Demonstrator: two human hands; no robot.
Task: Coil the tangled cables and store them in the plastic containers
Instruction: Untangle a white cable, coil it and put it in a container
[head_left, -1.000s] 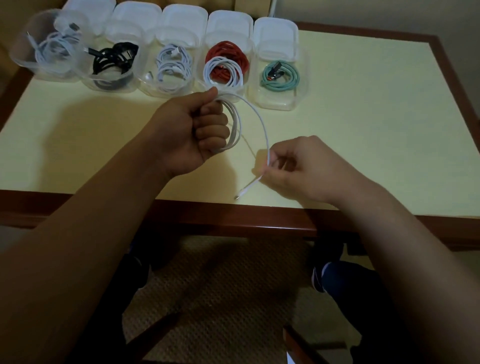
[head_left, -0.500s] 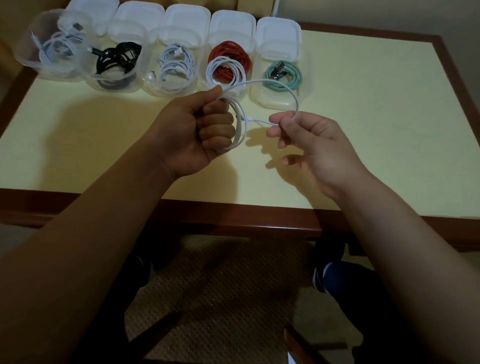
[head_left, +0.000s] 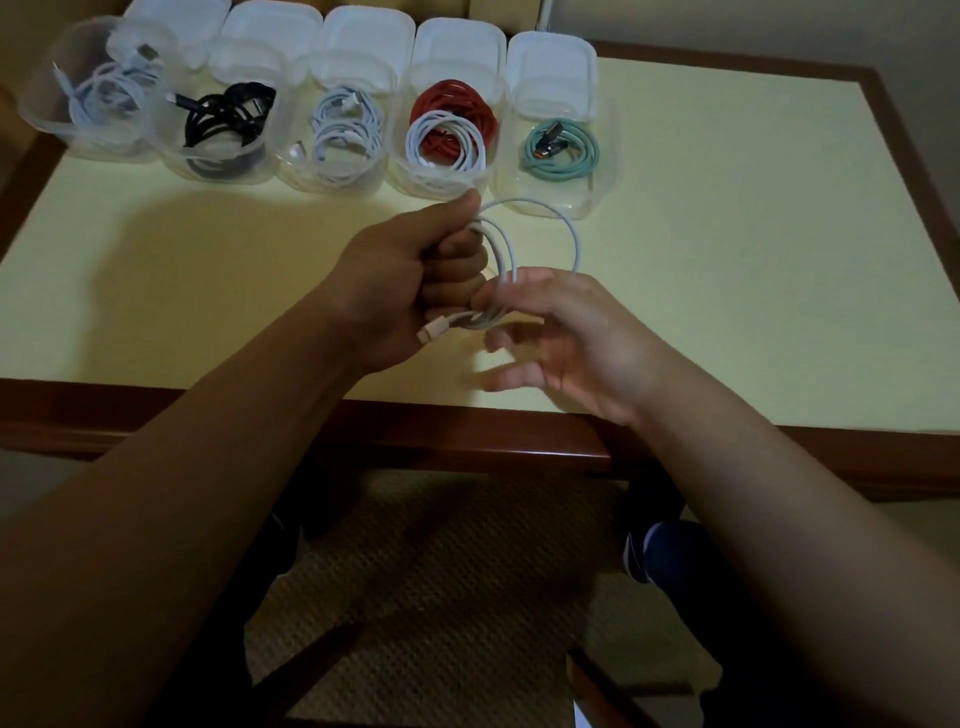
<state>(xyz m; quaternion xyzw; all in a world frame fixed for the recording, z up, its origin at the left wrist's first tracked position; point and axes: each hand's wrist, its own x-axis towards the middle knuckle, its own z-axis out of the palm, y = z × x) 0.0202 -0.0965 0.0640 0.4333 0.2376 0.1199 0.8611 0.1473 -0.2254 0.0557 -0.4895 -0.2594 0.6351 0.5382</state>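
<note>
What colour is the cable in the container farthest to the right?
Teal green, a coiled cable in the rightmost container; the head view shows it clearly.
</note>
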